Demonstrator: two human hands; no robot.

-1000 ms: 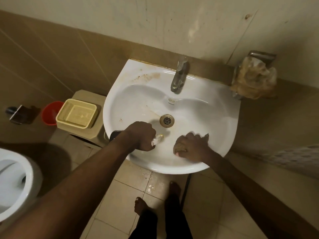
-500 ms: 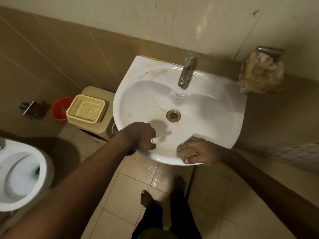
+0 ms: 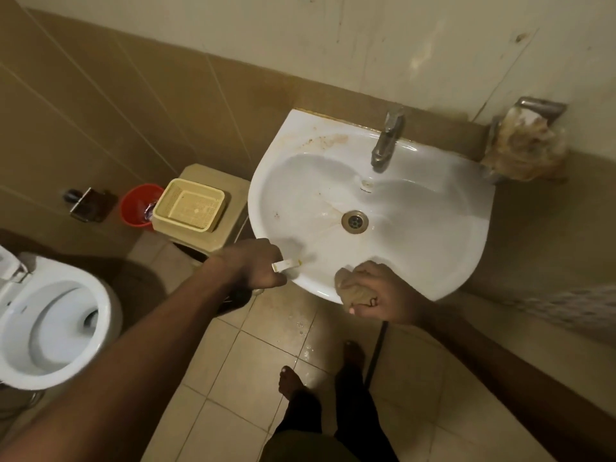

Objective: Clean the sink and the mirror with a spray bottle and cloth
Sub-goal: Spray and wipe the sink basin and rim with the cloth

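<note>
A white wall-hung sink (image 3: pixel 443 208) with brown stains near its back left rim and a metal tap (image 3: pixel 386 141) fills the middle right. My left hand (image 3: pixel 253 265) is shut on a spray bottle whose white nozzle (image 3: pixel 286 264) points over the sink's front left rim; the dark bottle body is mostly hidden under the hand. My right hand (image 3: pixel 383 295) presses a bunched tan cloth (image 3: pixel 353 291) against the sink's front rim. No mirror is in view.
A toilet (image 3: pixel 50 321) stands at the left. A cream basket (image 3: pixel 190 208) sits on a beige bin beside a red bucket (image 3: pixel 136 205). A soap holder with a crumpled bag (image 3: pixel 523 148) hangs right of the sink. My bare feet stand on the tiled floor (image 3: pixel 253 361).
My right hand with the cloth has slid from inside the basin down onto the front rim. The camera view has shifted left, showing more of the toilet. The left hand keeps the bottle.
</note>
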